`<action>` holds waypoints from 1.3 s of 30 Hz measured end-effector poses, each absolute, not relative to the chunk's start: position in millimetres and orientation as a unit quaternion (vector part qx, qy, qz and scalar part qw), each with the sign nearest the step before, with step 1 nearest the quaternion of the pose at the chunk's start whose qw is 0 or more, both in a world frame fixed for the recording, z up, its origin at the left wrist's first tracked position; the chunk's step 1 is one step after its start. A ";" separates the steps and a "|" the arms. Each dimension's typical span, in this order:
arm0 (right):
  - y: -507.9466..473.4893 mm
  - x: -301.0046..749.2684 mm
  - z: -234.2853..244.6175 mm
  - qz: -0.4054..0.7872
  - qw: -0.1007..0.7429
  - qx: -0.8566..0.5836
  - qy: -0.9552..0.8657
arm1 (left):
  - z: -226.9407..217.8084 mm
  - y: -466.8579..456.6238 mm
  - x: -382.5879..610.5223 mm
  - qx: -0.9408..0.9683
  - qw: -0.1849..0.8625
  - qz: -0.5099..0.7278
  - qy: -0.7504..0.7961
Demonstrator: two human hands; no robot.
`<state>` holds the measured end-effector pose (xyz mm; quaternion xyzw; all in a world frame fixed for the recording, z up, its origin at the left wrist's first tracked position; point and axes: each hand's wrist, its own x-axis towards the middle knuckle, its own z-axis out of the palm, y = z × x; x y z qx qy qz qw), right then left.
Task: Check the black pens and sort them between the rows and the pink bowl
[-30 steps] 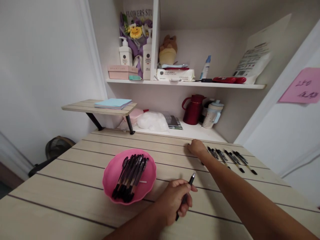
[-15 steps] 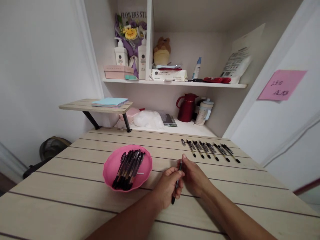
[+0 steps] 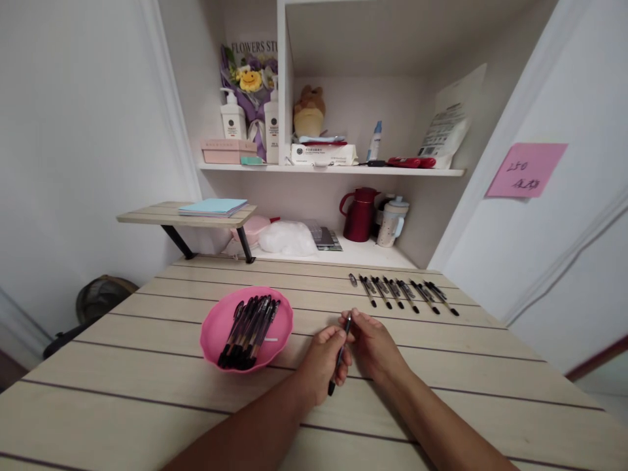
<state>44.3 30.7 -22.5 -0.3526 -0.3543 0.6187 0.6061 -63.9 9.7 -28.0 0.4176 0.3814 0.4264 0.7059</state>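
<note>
My left hand (image 3: 321,360) is closed around a black pen (image 3: 339,358), which slants with its bare tip up and away from me. At that tip, the thumb and fingers of my right hand (image 3: 375,343) are pinched together. To the left, a pink scalloped bowl (image 3: 210,333) holds a bundle of capped pens (image 3: 250,330). A lone pen cap (image 3: 352,280) lies beyond my hands. Right of it, several pens (image 3: 395,292) lie in a slanted row, with loose caps beside them.
Everything rests on a slatted wooden table (image 3: 147,399). A small raised shelf (image 3: 147,214) bears blue paper (image 3: 213,207) at the back left. Behind stand a red jug (image 3: 360,216), a pale cup (image 3: 392,222) and a white plastic bag (image 3: 288,239). A pink note (image 3: 527,170) hangs on the right.
My right fingertips have come round the pen's tip, where before the thumb was just beside it. The view has shifted a little right and up; the left hand keeps its grip.
</note>
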 end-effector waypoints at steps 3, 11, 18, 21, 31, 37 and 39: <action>30.4 46.2 -21.4 0.633 0.591 -0.354 -0.353 | -29.0 10.2 -64.1 0.414 0.709 0.426 0.382; 32.6 51.6 -22.0 0.652 0.582 -0.342 -0.345 | -32.3 12.3 -64.8 0.416 0.711 0.418 0.383; 30.8 51.7 -20.7 0.648 0.584 -0.332 -0.358 | -30.5 13.1 -65.5 0.428 0.710 0.409 0.381; 30.7 51.6 -19.8 0.663 0.583 -0.318 -0.346 | -30.7 13.4 -65.5 0.426 0.711 0.407 0.383; 32.2 53.4 -23.2 0.656 0.581 -0.319 -0.362 | -28.5 12.1 -64.8 0.427 0.707 0.408 0.388; 32.8 52.8 -22.9 0.677 0.584 -0.300 -0.333 | -27.6 12.8 -65.0 0.428 0.707 0.405 0.390; 32.6 52.7 -22.4 0.681 0.575 -0.312 -0.327 | -28.7 12.7 -64.9 0.427 0.707 0.410 0.388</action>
